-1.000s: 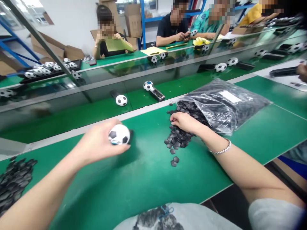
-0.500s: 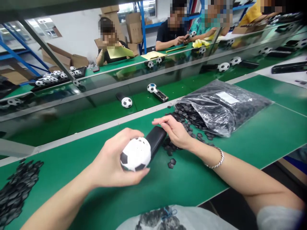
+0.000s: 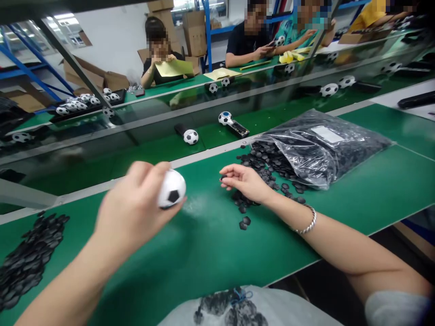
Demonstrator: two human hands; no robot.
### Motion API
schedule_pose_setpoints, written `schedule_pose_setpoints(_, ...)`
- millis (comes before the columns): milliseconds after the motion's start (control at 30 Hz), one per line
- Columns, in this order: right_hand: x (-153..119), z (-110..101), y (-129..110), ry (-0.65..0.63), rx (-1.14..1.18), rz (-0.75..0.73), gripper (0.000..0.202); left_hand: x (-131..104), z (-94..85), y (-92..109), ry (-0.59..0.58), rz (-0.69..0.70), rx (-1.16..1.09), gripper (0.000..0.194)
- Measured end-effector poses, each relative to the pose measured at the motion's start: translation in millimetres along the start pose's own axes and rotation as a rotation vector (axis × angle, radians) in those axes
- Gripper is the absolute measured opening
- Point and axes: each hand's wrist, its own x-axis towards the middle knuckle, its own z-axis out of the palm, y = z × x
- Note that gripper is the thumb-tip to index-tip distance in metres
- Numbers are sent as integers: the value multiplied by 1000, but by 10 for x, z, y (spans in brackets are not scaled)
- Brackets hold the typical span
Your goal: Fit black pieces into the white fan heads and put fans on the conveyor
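My left hand point(image 3: 131, 206), raised over the green table, is wrapped around a white football-shaped ball point(image 3: 176, 181) with black patches. The black handle attached to the ball is hidden from this angle. Between the thumb and fingers of my right hand point(image 3: 246, 183) is a small black pentagon piece point(image 3: 223, 178), held just above the table. Loose black pentagon pieces point(image 3: 260, 156) lie beside and behind that hand, spilling from the mouth of a clear plastic bag point(image 3: 356, 136) filled with more of them.
Another heap of black pieces point(image 3: 32, 260) lies at the left. Beyond the table edge, a green conveyor belt point(image 3: 136, 156) carries a football with black handle point(image 3: 190, 136) and one with its case uncovered point(image 3: 224, 118). People sit across the line by cardboard boxes point(image 3: 194, 34).
My left hand has moved left with the ball, turning it so the black handle drops from sight. My right hand, fingers previously extended by the handle, now pinches a black pentagon piece.
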Motion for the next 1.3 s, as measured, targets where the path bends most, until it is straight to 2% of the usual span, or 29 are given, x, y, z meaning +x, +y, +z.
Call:
schedule_pose_setpoints(100, 17, -24, 100, -16, -61, 14, 22, 13, 434, 167, -241, 52, 108, 43)
schedule_pose_setpoints(200, -2, -37, 145, -26, -199, -34, 17, 6, 803, 333, -396, 99, -10, 53)
schedule_pose_setpoints(267, -19, -53, 148, -11, -213, -41, 21, -24, 878, 354, -478, 84, -173, 67)
schedule_pose_setpoints(333, -29, -67, 144, 5, -203, -28, 21, -66, 837, 287, -576, 106, -356, 79)
schedule_pose_setpoints(433, -27, -80, 135, 3, -247, -55, 16, -120, 750, 130, -691, 158, -504, 72)
schedule_pose_setpoints(533, -13, -93, 115, -9, -383, -151, 14, -127, 804, 66, -651, 90, -485, 58)
schedule_pose_setpoints(633, -19, -97, 73, -33, -519, -262, 15, -74, 952, 95, -539, -33, -422, 60)
schedule_pose_setpoints(700, -47, -77, 39, -57, -570, -337, 16, -24, 1033, 116, -508, -87, -443, 63)
schedule_pose_setpoints(933, -140, 139, 44, -157, -688, -542, 6, 20, 1110, 125, -521, -87, -545, 73)
schedule_pose_setpoints(1033, -117, 193, 98, -141, -641, -512, 3, 1, 1120, 129, -504, -100, -552, 77)
schedule_pose_setpoints(1167, -95, 211, 126, -127, -501, -388, 9, 0, 1119, 134, -503, -107, -568, 75)
schedule_pose_setpoints(1300, -105, 237, 122, -140, -500, -325, 12, 15, 1111, 128, -514, -100, -577, 71)
